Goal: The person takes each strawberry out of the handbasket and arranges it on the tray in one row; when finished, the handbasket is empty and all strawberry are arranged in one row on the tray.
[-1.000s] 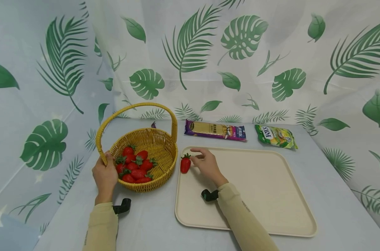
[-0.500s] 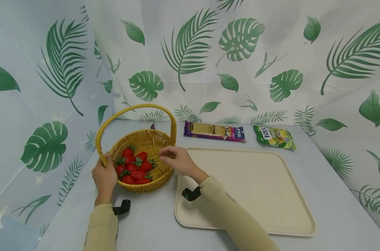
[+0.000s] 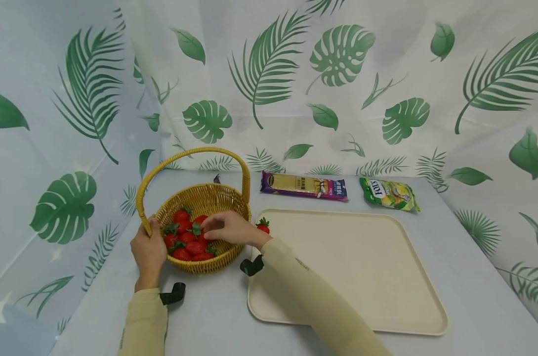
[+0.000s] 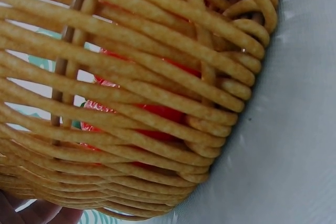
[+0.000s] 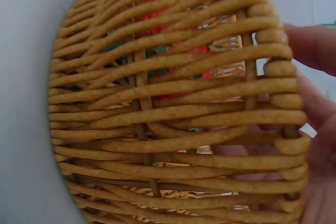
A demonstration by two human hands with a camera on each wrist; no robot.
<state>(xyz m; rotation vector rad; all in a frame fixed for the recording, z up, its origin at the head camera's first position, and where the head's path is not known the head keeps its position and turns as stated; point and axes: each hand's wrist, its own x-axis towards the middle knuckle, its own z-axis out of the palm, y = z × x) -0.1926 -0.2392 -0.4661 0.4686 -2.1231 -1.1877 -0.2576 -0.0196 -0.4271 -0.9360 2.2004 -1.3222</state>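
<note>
A yellow wicker basket (image 3: 226, 257) with a tall hoop handle stands on the left, tilted a little. Red strawberries (image 3: 195, 248) with green leaves are heaped in its left half. My left hand (image 3: 148, 249) grips the basket's rim at the foot of the handle; in the left wrist view, fingers (image 4: 42, 212) show below the weave. My right hand (image 3: 230, 228) reaches over the right rim, its loosely bent fingertips at the strawberries. In the right wrist view the weave hides most of those fingers. Another strawberry (image 3: 263, 226) lies on the beige tray (image 3: 353, 267), partly behind my right wrist.
A purple pasta packet (image 3: 304, 186) and a green FOX'S candy bag (image 3: 390, 194) lie behind the tray. A small purple scrap (image 3: 217, 179) shows behind the basket. Leaf-printed cloth (image 3: 269, 89) walls the back and sides of the table.
My right hand has left the strawberry on the tray's left edge and moved left over the basket rim to the heap. My left hand has stayed on the basket.
</note>
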